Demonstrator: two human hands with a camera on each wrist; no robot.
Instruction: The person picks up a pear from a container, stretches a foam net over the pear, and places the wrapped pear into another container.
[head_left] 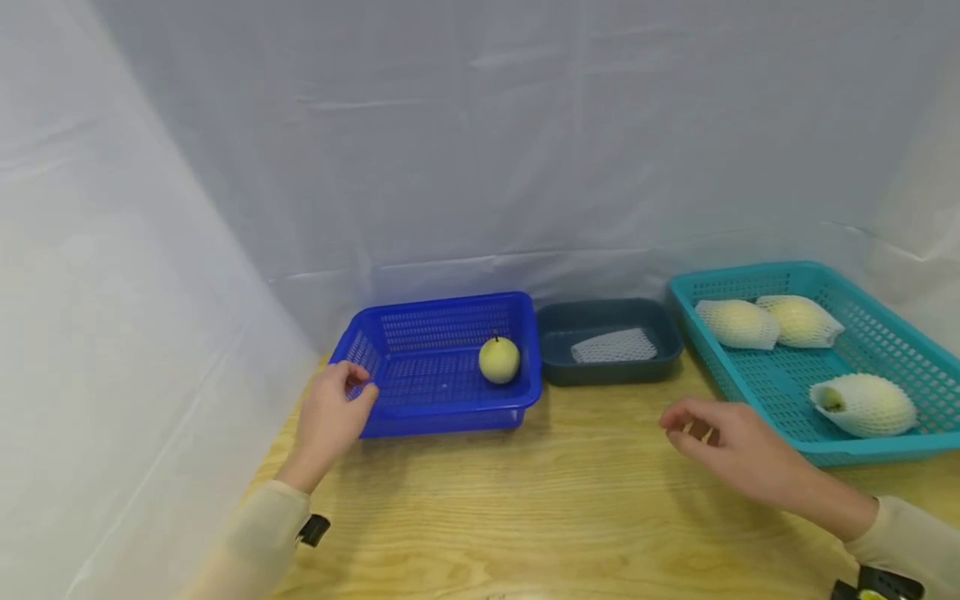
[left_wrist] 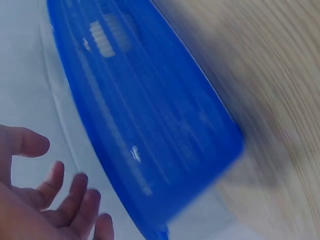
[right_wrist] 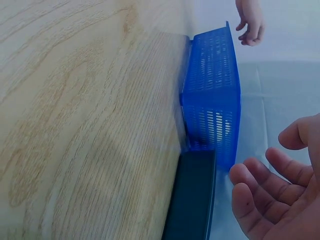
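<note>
A blue basket stands on the wooden table with one bare yellow-green pear in its right part. My left hand hovers at the basket's left front corner, fingers loosely bent and holding nothing; the left wrist view shows a gap between the fingers and the basket wall. My right hand hangs above the table, left of the turquoise basket, with relaxed fingers and nothing in them. Inside the turquoise basket lie three pears in white foam nets, one a netted pear near the front.
Between the two baskets sits a dark green tray holding an empty white foam net. Pale plastic sheeting hangs behind and to the left. The wooden table extends in front of the containers.
</note>
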